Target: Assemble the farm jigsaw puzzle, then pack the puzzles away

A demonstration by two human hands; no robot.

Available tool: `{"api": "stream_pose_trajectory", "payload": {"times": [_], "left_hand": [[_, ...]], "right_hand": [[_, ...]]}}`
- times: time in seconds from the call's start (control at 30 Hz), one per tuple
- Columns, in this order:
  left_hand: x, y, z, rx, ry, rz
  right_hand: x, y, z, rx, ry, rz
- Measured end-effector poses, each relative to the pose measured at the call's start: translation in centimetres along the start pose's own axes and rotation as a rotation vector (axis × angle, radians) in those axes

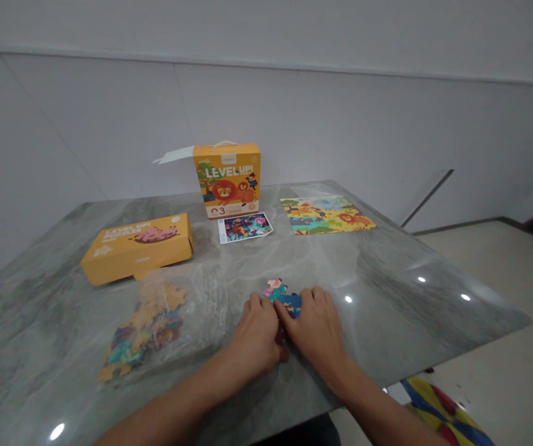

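Note:
Near the front of the table, my two hands meet over a small cluster of jigsaw puzzle pieces (290, 303), blue with pink and teal parts. My right hand (318, 325) grips the blue part at its right side, thumb and fingers closed on it. Close against it, my left hand (259, 331) has its fingers curled down at the cluster's left edge; the part they hold is mostly hidden by the hand. To the left lies a clear plastic bag (201, 310) with several loose puzzle pieces (127, 350) in and at it.
An orange puzzle box (140, 248) lies at the left. Behind stands an upright orange carton (228, 179), its flap open, with a picture card (245, 227) before it. A finished lion-scene puzzle or sheet (326, 215) lies back right. A white wall (340, 124) borders the table's back.

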State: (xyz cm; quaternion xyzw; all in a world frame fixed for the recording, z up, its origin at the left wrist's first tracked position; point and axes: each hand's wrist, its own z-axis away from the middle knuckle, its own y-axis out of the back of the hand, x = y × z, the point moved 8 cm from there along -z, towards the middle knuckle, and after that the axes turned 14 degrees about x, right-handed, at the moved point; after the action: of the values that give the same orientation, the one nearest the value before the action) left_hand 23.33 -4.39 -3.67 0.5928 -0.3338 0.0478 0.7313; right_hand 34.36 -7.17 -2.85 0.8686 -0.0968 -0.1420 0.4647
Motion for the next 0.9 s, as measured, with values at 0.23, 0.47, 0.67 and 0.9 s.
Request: {"api": "stream_pose_trajectory", "payload": {"times": [0.23,0.47,0.67,0.9], "left_hand": [[-1.4,-0.5,-0.5,0.028,0.005,0.133],[-1.5,0.7,-0.4,0.031,-0.048,0.106],[-0.8,0.5,1.1,-0.048,-0.112,-0.083],[-1.7,0.7,1.3,-0.062,0.008,-0.07]], "right_hand": [[1.6,1.4,-0.5,0.052,-0.086,-0.301],[2.9,3.0,0.1,0.035,-0.079,-0.243],[-1.5,1.4,2.1,-0.007,0.124,-0.009],[-2.0,0.4,1.0,-0.044,0.115,0.008]]}}
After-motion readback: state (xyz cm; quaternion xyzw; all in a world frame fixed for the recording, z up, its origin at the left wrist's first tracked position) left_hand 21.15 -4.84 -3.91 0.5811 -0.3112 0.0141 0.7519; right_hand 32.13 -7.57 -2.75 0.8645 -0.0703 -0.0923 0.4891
